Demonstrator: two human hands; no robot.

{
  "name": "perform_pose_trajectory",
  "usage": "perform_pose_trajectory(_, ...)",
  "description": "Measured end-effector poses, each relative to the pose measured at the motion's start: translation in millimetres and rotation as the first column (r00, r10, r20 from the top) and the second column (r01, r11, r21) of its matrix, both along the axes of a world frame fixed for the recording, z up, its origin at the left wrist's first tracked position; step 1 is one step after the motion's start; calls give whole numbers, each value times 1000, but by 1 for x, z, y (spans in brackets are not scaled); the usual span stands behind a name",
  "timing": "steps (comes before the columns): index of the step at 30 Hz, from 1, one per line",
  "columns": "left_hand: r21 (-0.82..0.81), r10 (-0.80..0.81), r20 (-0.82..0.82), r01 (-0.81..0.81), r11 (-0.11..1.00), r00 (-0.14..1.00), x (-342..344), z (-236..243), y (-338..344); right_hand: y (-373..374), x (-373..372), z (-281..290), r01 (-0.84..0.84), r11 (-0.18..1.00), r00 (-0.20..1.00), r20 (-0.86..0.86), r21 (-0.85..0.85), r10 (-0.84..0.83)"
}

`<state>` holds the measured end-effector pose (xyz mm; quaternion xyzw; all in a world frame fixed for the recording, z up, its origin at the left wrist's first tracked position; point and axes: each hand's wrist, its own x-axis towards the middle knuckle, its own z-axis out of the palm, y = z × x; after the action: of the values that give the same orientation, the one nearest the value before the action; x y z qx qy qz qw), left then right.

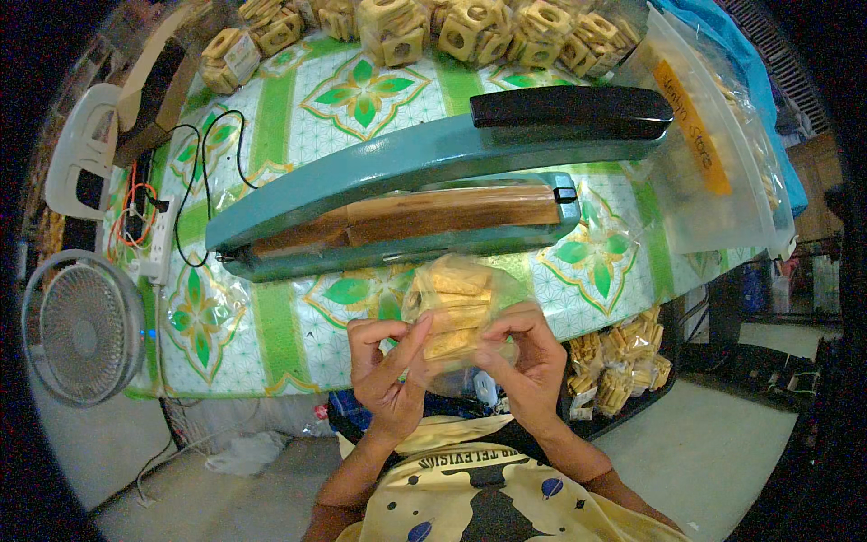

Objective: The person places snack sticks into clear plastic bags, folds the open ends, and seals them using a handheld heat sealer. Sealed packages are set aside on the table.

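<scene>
A clear plastic bag of golden baked pieces point(456, 312) is held between both hands at the table's near edge. My left hand point(388, 370) pinches the bag's left side, and my right hand point(519, 361) grips its right side. Just beyond it lies a long teal heat sealer point(316, 208) with a black handle point(569, 113) on its raised arm and a brown strip point(461, 210) along its base.
Bagged pieces point(388, 32) line the back of the patterned table point(596, 253). A plastic bin point(686, 212) stands right, a fan point(83, 325) and power strip point(158, 239) with cords left. More bags point(619, 361) sit below the table's right edge, beside me.
</scene>
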<state>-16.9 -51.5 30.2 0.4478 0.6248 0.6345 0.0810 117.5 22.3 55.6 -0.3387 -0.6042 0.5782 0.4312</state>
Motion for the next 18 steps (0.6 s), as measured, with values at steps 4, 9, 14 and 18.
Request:
perform_pose_trajectory(4, 61, -9, 30, 7, 998, 1000, 1, -4, 0, -3, -4, -5, 41, 994, 988, -152, 105, -24)
perform_pose_trajectory(9, 15, -72, 208, 71, 997, 975, -4, 0, -1, -2, 1, -3, 14, 997, 998, -56, 77, -9)
perform_pose_trajectory(14, 54, -147, 131, 141, 989, 980, -14, 18, 8, 6, 3, 2, 61, 965, 994, 71, 257, -81)
perform_pose_trajectory(18, 69, -262, 140, 255, 965, 955, -28, 28, 27, 17, -1, 4, 71, 947, 993, 68, 314, -97)
